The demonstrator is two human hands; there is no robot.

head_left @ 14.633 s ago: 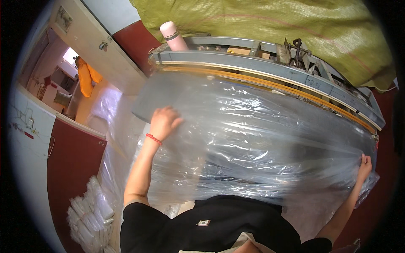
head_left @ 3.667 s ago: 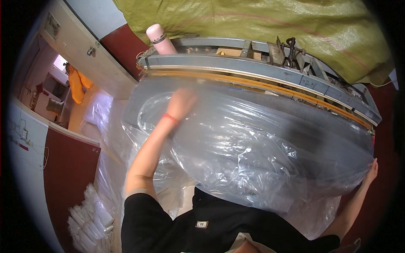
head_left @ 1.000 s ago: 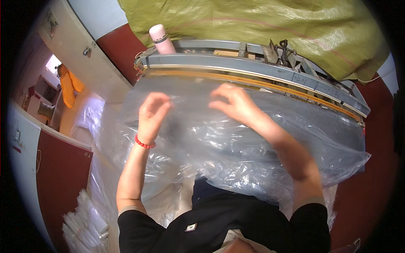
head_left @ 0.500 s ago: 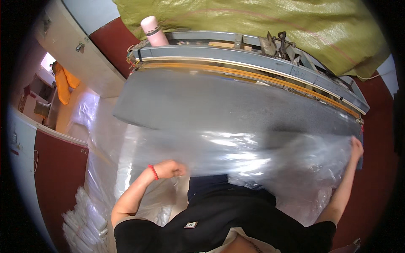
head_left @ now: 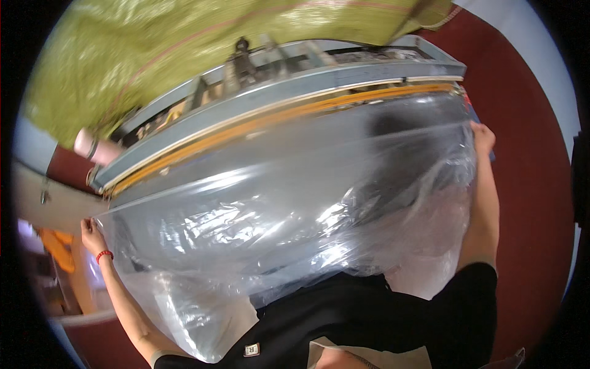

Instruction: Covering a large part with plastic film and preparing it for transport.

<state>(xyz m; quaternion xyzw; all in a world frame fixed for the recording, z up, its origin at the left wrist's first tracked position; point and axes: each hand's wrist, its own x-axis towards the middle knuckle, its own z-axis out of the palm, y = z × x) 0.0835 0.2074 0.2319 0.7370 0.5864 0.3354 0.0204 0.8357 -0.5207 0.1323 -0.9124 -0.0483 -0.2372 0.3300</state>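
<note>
Clear plastic sheet (head_left: 276, 215) is stretching wide, the left hand (head_left: 92, 232) pinching its nine-o'clock corner and the right hand (head_left: 482, 136) gripping its two-o'clock edge.

Small packing workshop. Long grey sealing machine (head_left: 276, 107) w/ orange strip across far side; large clear plastic sheet (head_left: 276, 215) spread over worktable in front; bulky green woven sack (head_left: 184, 49) behind machine; dark red floor (head_left: 534, 184) at right.

One head-worn fisheye view looks steeply down, close over the clear plastic sheet (head_left: 289, 209) and grey surface (head_left: 258, 154), tilted.
</note>
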